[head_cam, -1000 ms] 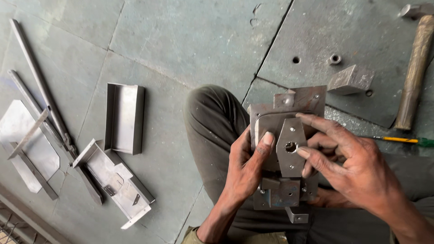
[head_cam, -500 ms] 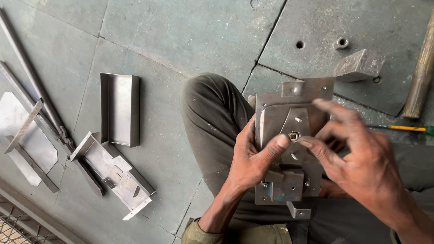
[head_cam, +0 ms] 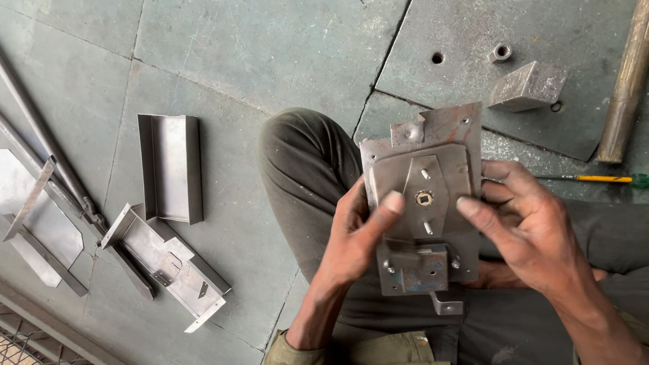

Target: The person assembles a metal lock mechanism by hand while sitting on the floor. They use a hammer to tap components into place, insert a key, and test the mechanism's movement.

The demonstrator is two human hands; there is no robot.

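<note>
We hold a grey metal lock assembly (head_cam: 422, 209) over our lap w/ both hands. Left hand (head_cam: 355, 233) fingers curl round its left edge, thumb pressing the centre plate; right hand (head_cam: 524, 223) grips the right edge. Centre plate & lower latch block look fitted; bent steel channel (head_cam: 169, 165) lies unused on floor.

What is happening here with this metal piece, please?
A person seated on the floor holds a flat metal lock assembly over the lap, the left hand gripping its left edge and the right hand its right edge, thumbs on the front plate. Folded sheet-metal channels lie on the floor to the left; a screwdriver lies at right.
</note>
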